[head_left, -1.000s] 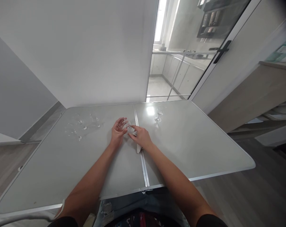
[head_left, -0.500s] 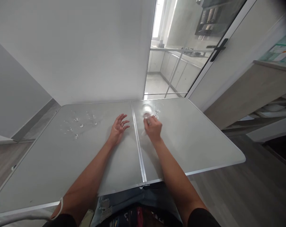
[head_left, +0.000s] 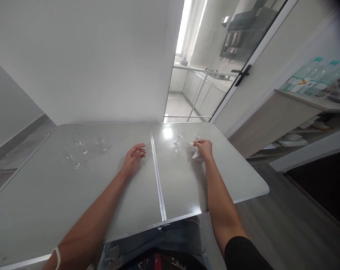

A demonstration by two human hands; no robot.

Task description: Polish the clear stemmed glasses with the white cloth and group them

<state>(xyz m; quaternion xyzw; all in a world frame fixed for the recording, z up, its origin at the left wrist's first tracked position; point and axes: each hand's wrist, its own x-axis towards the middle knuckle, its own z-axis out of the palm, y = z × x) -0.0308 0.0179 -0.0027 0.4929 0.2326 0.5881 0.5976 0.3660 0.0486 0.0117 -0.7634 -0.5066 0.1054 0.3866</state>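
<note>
My right hand (head_left: 204, 148) is closed around a clear stemmed glass (head_left: 199, 134), whose faint bowl shows just beyond the fingertips. A white cloth (head_left: 197, 155) hangs beneath the same hand. Another stemmed glass (head_left: 177, 141) stands on the table to the left of that hand. My left hand (head_left: 134, 158) hovers over or rests by the table's left half, fingers loosely curled and apart, with nothing in it. Farther left stand several clear stemmed glasses (head_left: 85, 151), so transparent that their outlines are hard to make out.
The pale table (head_left: 125, 202) has a metal seam (head_left: 158, 176) between its halves. A white wall (head_left: 102, 67) rises behind it. A glass door with a black handle (head_left: 243, 75) stands at the back right. Plastic bottles (head_left: 313, 77) sit on a shelf unit at the right.
My right hand has moved right with the glass and cloth, leaving the standing glass in plainer view on its left. The left hand stays open near the seam. The view has turned right.
</note>
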